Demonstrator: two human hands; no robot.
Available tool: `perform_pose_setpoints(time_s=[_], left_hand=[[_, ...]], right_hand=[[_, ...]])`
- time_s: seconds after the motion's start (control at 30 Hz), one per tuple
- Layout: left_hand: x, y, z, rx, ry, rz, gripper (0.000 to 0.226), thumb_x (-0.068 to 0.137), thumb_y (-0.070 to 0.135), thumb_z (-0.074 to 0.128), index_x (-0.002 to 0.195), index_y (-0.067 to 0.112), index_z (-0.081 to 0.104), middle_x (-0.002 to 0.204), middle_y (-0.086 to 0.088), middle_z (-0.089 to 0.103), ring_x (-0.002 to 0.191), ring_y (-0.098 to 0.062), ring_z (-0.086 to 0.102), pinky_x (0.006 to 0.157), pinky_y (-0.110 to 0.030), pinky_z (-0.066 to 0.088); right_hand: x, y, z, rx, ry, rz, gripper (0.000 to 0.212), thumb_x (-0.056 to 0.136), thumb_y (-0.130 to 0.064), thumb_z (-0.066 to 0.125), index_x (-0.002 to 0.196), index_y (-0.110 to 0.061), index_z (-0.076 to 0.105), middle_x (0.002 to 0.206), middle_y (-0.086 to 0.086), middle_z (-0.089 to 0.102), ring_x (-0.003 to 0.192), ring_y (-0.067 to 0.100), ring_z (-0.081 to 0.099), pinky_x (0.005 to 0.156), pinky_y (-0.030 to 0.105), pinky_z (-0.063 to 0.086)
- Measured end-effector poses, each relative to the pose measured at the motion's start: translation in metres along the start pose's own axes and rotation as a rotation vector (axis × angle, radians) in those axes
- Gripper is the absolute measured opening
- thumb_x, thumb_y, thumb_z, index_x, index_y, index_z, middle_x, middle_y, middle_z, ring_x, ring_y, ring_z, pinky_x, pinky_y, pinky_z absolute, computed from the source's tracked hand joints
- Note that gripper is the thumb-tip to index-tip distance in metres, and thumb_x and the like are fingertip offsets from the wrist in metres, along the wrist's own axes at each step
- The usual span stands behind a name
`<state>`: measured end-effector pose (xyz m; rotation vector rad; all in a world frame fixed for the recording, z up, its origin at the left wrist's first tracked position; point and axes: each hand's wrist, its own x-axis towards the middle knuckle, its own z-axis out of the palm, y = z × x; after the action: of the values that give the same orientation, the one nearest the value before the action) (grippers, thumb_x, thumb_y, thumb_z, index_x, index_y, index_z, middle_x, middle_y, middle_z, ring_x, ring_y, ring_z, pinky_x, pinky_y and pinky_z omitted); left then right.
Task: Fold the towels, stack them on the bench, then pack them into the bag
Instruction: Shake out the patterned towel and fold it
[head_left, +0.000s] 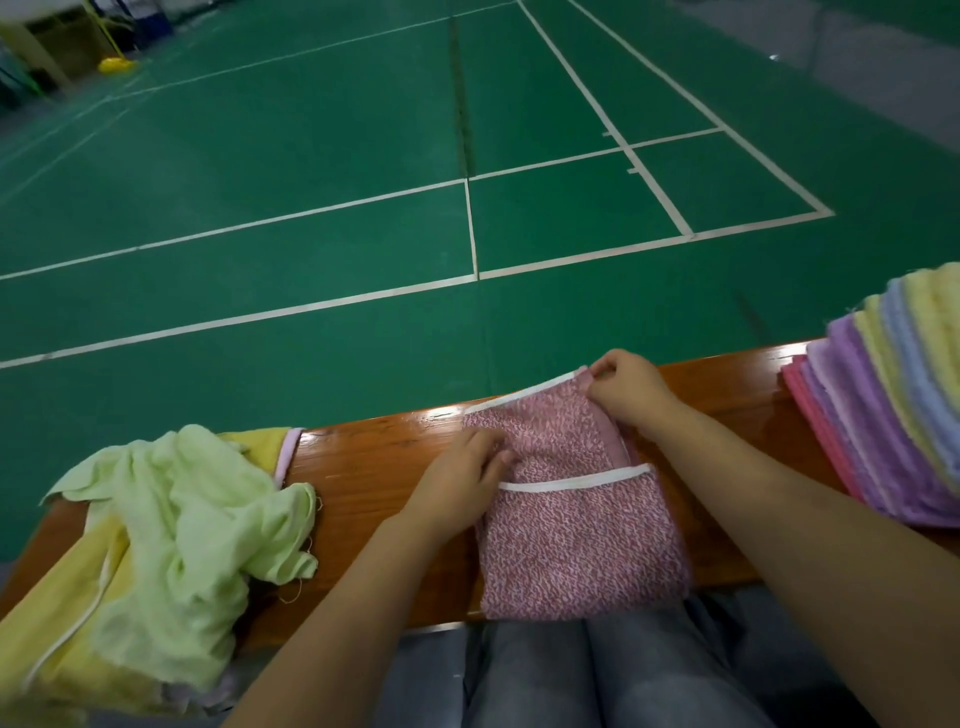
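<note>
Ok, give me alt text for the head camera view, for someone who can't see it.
A person's left hand presses on a pink patterned towel on a wooden bench while the right hand pinches its far corner. Unfolded green and yellow towels lie left; a folded stack sits right.

The right edge is cutting off the stack of folded towels (893, 410). The pale green cloth (192, 525) is covering much of the yellow towel (67, 639), which is running past the left edge. The left hand (462, 478) is hiding part of the pink towel (576, 540).
</note>
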<state>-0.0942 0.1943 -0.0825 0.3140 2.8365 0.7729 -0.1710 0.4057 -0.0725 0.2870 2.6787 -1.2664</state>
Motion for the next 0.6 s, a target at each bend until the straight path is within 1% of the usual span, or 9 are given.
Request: perform_pose_setpoints(time_s=[0.03,0.1,0.17,0.3,0.37,0.43,0.5,0.57,0.6], left_hand=[[0.004,-0.001,-0.002,-0.001,0.01,-0.018,0.04,0.1,0.031,0.044,0.138,0.016,0.046,0.133,0.0,0.048,0.122,-0.016,0.047,0.097,-0.022,0.033],[0.012,-0.003,-0.004,0.004,0.016,-0.043,0.041,0.1,0.028,0.045,0.139,0.015,0.045,0.137,-0.002,0.046,0.123,-0.018,0.047,0.103,-0.028,0.037],[0.021,-0.005,-0.006,0.013,0.007,-0.054,0.041,0.1,0.026,0.046,0.14,0.016,0.045,0.14,-0.003,0.044,0.123,-0.019,0.049,0.106,-0.033,0.039],[0.033,-0.013,-0.007,0.123,-0.07,-0.048,0.04,0.1,0.026,0.045,0.139,0.021,0.048,0.144,0.0,0.041,0.124,-0.019,0.047,0.105,-0.032,0.038],[0.034,-0.017,-0.009,0.175,-0.084,-0.028,0.04,0.1,0.025,0.045,0.139,0.022,0.049,0.143,0.001,0.043,0.126,-0.019,0.046,0.106,-0.033,0.039],[0.032,-0.016,-0.01,0.171,-0.066,-0.04,0.038,0.099,0.027,0.046,0.135,0.02,0.054,0.141,0.001,0.046,0.125,-0.02,0.047,0.105,-0.033,0.04],[0.021,-0.007,-0.013,0.079,0.026,-0.121,0.034,0.097,0.033,0.05,0.125,0.018,0.061,0.131,0.001,0.052,0.115,-0.018,0.052,0.098,-0.034,0.044],[0.002,0.005,-0.016,-0.064,0.131,-0.247,0.028,0.094,0.041,0.054,0.108,0.018,0.064,0.109,0.004,0.059,0.095,-0.013,0.058,0.076,-0.027,0.048],[-0.01,0.011,-0.017,-0.145,0.134,-0.32,0.024,0.093,0.042,0.056,0.099,0.02,0.062,0.098,0.006,0.06,0.087,-0.01,0.058,0.065,-0.022,0.044]], right_hand=[[0.002,0.003,-0.004,0.011,0.022,0.015,0.025,0.091,-0.03,0.061,0.105,-0.009,0.059,0.106,0.009,0.063,0.098,0.025,0.058,0.085,0.036,0.049],[0.005,0.012,-0.005,0.0,0.013,0.049,0.023,0.091,-0.027,0.061,0.105,-0.008,0.059,0.107,0.01,0.063,0.098,0.025,0.057,0.083,0.033,0.047],[0.008,0.02,0.0,-0.042,0.007,0.063,0.021,0.091,-0.026,0.06,0.102,-0.008,0.059,0.107,0.011,0.063,0.097,0.026,0.057,0.081,0.032,0.045],[0.013,0.029,0.009,-0.086,0.041,0.045,0.02,0.093,-0.03,0.059,0.097,-0.011,0.056,0.104,0.011,0.065,0.093,0.026,0.058,0.073,0.031,0.042],[0.013,0.031,0.01,-0.092,0.063,0.026,0.023,0.092,-0.032,0.059,0.099,-0.011,0.056,0.103,0.01,0.065,0.092,0.025,0.059,0.073,0.031,0.044],[0.009,0.032,0.007,-0.098,0.083,0.027,0.029,0.091,-0.032,0.062,0.107,-0.009,0.056,0.107,0.01,0.064,0.093,0.024,0.059,0.071,0.03,0.043],[-0.002,0.031,-0.003,-0.136,0.08,0.026,0.038,0.088,-0.031,0.064,0.117,-0.008,0.054,0.113,0.011,0.061,0.097,0.024,0.058,0.07,0.028,0.04],[-0.022,0.03,-0.018,-0.146,0.04,0.027,0.043,0.087,-0.034,0.065,0.121,-0.011,0.053,0.117,0.009,0.059,0.099,0.024,0.057,0.071,0.028,0.041],[-0.036,0.031,-0.026,-0.129,0.005,0.041,0.044,0.086,-0.036,0.066,0.121,-0.013,0.054,0.117,0.008,0.059,0.1,0.023,0.056,0.073,0.028,0.042]])
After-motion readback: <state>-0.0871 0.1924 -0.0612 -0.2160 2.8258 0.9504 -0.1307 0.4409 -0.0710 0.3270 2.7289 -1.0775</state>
